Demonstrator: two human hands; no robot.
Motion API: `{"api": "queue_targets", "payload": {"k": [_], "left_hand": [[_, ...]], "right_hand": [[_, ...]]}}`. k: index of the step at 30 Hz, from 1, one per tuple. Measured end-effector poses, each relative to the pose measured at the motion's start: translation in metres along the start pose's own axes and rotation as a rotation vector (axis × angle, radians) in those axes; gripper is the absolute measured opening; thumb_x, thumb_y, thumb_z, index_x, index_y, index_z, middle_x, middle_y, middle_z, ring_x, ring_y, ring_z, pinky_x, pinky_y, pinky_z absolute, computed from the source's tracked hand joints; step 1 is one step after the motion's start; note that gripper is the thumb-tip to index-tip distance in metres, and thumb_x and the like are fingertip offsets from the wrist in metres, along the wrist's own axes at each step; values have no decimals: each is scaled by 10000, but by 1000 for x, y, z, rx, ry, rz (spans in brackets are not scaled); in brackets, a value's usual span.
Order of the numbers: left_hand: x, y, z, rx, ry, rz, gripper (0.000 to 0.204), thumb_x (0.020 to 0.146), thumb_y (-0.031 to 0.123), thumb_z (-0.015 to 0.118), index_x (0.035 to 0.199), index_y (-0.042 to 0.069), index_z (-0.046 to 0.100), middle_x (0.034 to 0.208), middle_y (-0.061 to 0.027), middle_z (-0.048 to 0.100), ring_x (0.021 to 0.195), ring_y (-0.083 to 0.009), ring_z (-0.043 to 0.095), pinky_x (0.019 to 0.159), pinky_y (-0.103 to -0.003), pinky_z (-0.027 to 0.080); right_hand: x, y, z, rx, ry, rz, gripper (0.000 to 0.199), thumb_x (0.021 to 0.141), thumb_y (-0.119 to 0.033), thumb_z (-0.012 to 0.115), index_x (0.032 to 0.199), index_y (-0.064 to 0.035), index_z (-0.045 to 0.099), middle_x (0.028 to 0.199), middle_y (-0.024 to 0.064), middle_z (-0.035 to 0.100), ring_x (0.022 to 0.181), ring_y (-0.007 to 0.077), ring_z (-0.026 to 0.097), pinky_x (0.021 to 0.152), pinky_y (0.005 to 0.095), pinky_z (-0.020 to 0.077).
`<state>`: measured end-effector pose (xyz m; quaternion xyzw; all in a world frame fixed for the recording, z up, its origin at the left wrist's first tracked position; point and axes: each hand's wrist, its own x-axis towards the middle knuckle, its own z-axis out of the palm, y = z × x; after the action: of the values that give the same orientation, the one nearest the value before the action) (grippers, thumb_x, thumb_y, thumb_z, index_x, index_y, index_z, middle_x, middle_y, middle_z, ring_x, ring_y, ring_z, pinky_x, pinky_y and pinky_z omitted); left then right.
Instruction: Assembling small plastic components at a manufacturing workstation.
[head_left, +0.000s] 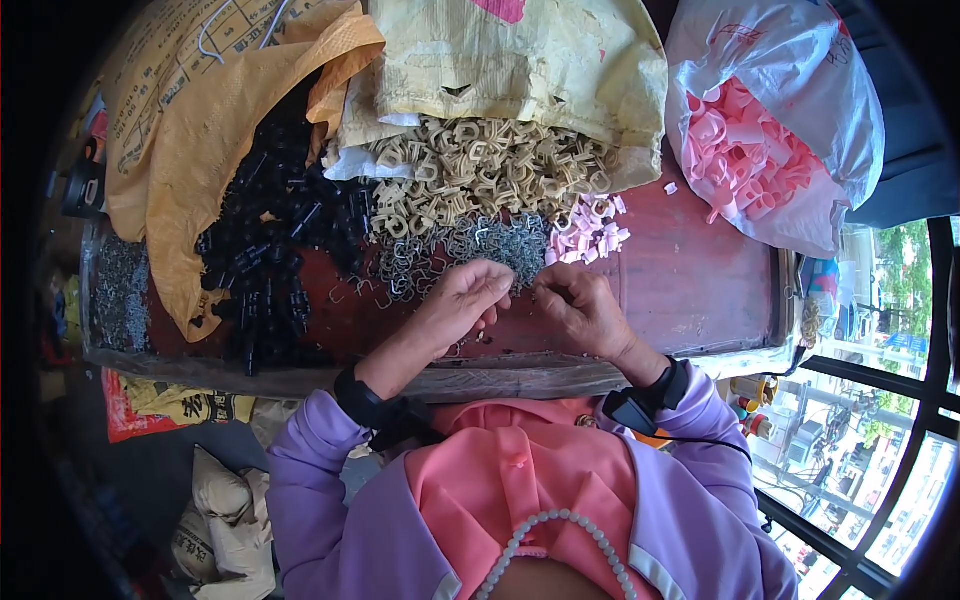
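My left hand [467,302] and my right hand [588,312] hover close together over the front part of the dark red table [690,270]. On each, the fingers are curled with thumb and forefinger pinched; anything between them is too small or hidden to make out. Just beyond my left hand lies a heap of bent metal wire hooks [400,268], beside small grey metal pieces [512,243]. Behind these, beige plastic clips [490,170] spill from a pale yellow sack [520,70]. A little pile of pale pink plastic pieces [588,232] lies beyond my right hand.
Black plastic parts [270,230] pour from an orange woven sack [185,190] at the left. More tiny metal pieces [122,295] lie at the far left edge. A white bag [850,130] with pink plastic pieces [750,150] stands at the back right. Windows [890,300] are on the right.
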<state>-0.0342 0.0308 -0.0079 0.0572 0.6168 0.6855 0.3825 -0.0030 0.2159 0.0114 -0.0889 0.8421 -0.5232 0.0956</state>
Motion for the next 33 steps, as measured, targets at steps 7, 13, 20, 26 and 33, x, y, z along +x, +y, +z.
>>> {"api": "queue_targets", "payload": {"k": [7, 13, 20, 26, 33], "left_hand": [[-8, 2, -9, -6, 12, 90, 200, 836, 188, 480, 970, 43, 510, 724, 4, 511, 561, -35, 447, 481, -151, 362], [-22, 3, -24, 17, 108, 96, 184, 822, 156, 498, 961, 36, 510, 730, 4, 516, 563, -29, 444, 484, -150, 364], [-37, 5, -67, 822, 520, 342, 215, 755, 142, 566, 930, 28, 513, 787, -43, 520, 566, -136, 513, 511, -240, 422], [-39, 1, -100, 1441, 665, 299, 249, 707, 140, 592, 914, 35, 502, 839, -98, 487, 632, -306, 542, 563, -359, 450], [-64, -4, -119, 1432, 889, 193, 304, 709, 155, 595, 952, 46, 449, 823, -126, 476, 692, -348, 534, 577, -398, 450]], "right_hand": [[-3, 9, 5, 204, -29, 68, 110, 791, -92, 503, 803, 15, 528, 652, -7, 509, 609, 54, 450, 549, 208, 395], [-7, 10, 4, 262, -57, 75, 126, 797, -108, 499, 829, 13, 521, 710, -19, 507, 660, 51, 445, 590, 199, 385], [-10, 6, 2, 377, -59, 178, 214, 787, -100, 493, 974, -2, 460, 786, -8, 480, 725, 54, 429, 643, 196, 362], [-7, 12, 0, 476, -52, 210, 337, 767, -108, 510, 1068, -22, 388, 782, 6, 470, 713, 67, 425, 625, 196, 346], [-7, 9, -1, 488, -39, 224, 369, 754, -139, 531, 1075, -30, 385, 763, 7, 474, 689, 65, 420, 594, 190, 334]]}}
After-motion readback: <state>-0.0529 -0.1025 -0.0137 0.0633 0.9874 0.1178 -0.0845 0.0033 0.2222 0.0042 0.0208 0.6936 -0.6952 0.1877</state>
